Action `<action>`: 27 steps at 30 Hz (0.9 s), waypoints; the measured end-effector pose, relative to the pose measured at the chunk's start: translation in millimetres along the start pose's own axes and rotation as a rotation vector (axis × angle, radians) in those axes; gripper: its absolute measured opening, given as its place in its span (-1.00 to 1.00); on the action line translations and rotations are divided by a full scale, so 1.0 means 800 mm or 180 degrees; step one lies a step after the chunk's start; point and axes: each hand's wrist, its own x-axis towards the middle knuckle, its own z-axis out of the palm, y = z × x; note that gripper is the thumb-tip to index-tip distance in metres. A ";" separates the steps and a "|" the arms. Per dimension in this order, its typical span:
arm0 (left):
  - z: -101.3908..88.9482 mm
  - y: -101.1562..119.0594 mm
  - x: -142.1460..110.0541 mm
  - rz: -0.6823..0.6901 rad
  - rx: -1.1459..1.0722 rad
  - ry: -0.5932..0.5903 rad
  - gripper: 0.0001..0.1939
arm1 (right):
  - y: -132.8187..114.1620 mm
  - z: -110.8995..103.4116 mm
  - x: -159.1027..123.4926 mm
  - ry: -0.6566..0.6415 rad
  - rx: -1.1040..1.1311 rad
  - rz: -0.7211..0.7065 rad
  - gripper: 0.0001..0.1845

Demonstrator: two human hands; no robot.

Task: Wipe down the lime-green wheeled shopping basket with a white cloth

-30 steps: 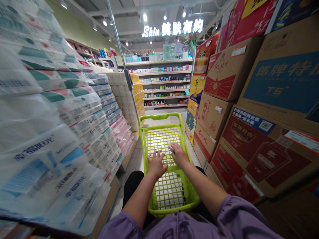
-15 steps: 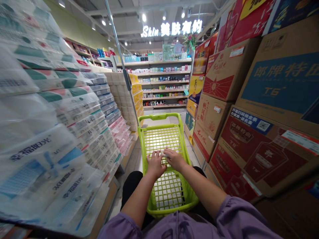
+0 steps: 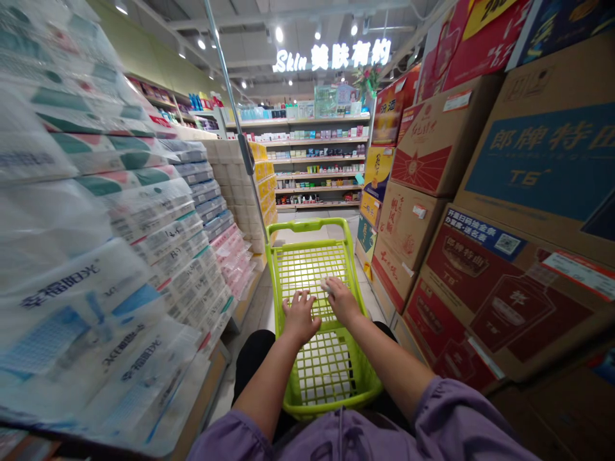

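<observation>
1. Lime-green plastic shopping cart (image 3: 307,225) stood directly before us in a store aisle, its mesh basket below our hands and a metal pole (image 3: 235,109) rising from its left corner.
2. Our left hand (image 3: 301,317) lay over the mesh, its fingers (image 3: 295,301) slightly spread and curved, with nothing visible in their hold.
3. Our right hand (image 3: 343,301) curled over a small white item (image 3: 327,283) above the mesh; we could not tell whether its fingers gripped it or only touched it.
4. Plastic-wrapped tissue packs (image 3: 96,192) were stacked to the left, and liquor cartons (image 3: 542,160) to the right.
5. Shelves of boxed toiletries (image 3: 317,160) stood ahead, beneath an illuminated "Skin" sign (image 3: 331,56).
</observation>
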 end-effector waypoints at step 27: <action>-0.004 0.003 0.000 -0.0031 0.0016 -0.0092 -0.47 | -0.005 -0.003 -0.003 -0.0053 0.0115 0.0114 -0.41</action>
